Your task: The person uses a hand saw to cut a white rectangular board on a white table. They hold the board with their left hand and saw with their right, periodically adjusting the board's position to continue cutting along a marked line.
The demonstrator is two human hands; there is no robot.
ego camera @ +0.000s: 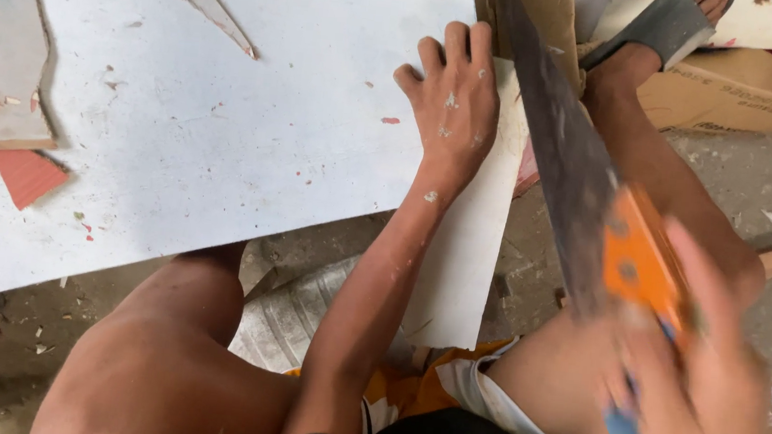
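Head view, looking down: your left hand (454, 101) lies flat, fingers spread narrow, pressing on the right edge of the big white board (225, 126). Palm sits right at the board's right edge, just left of the saw blade. Your right hand (704, 389) is wrapped around the orange handle (636, 265) of the hand saw (561, 158), near right, blurred with motion. The blade runs from near right up to far centre, tilted, its far end meeting a brown cardboard piece (542, 15) at the top edge. Blade is close beside your left hand's fingers, very little room there.

A narrow white strip (468, 244) hangs off the board's right side, running down toward you under your left forearm, its near end over your lap. The board's near edge runs diagonally across the left half; below it is dusty floor (27, 324) with chips and scraps. Your left knee (176, 338) sits under that near edge; your right leg stretches out under the saw toward a foot in a grey sandal (659, 26) far right.

Red and white broken pieces (1, 95) lie on the board's far left, well apart from the hands. Middle of the board is open. Flat cardboard (748, 87) lies on the floor far right, beyond the foot.
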